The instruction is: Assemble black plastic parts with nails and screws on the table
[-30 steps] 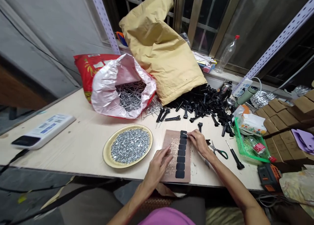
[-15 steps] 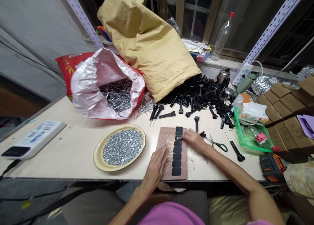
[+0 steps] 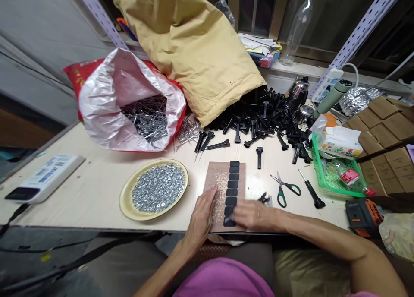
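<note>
A brown cardboard-like sheet lies at the table's front edge, scattered with small pale specks. Down its right side runs a column of black rounded-rectangle pads. My left hand rests flat on the sheet's left edge, fingers stretched out and holding nothing. Over the lowest pads is my right hand; its fingers are smeared by motion, so whether they pinch anything is unclear. A small black piece lies just beyond the right hand. Left of the sheet stands a cream dish full of small metal washers.
Behind are an open red-and-white sack of metal pins, a big tan paper bag and a heap of black plastic handles. To the right lie scissors, a black-handled screwdriver-like tool, a green basket and cardboard boxes.
My right hand has moved from the upper pads down to the lowest ones, uncovering the scissors. My left hand stays on the sheet. The view has shifted slightly.
</note>
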Tool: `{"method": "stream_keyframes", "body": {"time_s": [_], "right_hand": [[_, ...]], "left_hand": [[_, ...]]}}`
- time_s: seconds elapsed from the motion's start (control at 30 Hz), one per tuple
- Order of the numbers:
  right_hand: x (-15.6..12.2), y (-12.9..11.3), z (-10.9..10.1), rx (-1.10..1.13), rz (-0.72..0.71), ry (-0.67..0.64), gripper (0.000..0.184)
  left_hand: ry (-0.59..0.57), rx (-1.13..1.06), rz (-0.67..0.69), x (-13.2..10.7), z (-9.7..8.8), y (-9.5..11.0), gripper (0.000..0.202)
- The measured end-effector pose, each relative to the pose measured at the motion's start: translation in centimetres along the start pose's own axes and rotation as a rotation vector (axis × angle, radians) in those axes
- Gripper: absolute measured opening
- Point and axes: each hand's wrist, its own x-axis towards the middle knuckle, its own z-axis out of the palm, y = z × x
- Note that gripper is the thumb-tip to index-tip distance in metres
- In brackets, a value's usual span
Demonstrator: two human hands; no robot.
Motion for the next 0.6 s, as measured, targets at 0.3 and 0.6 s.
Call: {"method": "stream_keyframes", "body": {"time_s": [0.3,0.6], "right_hand": [[2.1,4.6,-1.5,-0.075,0.184,0.207,0.029],[0.1,0.3,1.1,-0.135,-0.057,0.121,0.038]], "left_hand": [[0.004,0.011,0.034,0.2,-0.1,0.0,0.053],[0.019,-0.018,0.044,0.0,0.1,-0.3,0.052]]}}
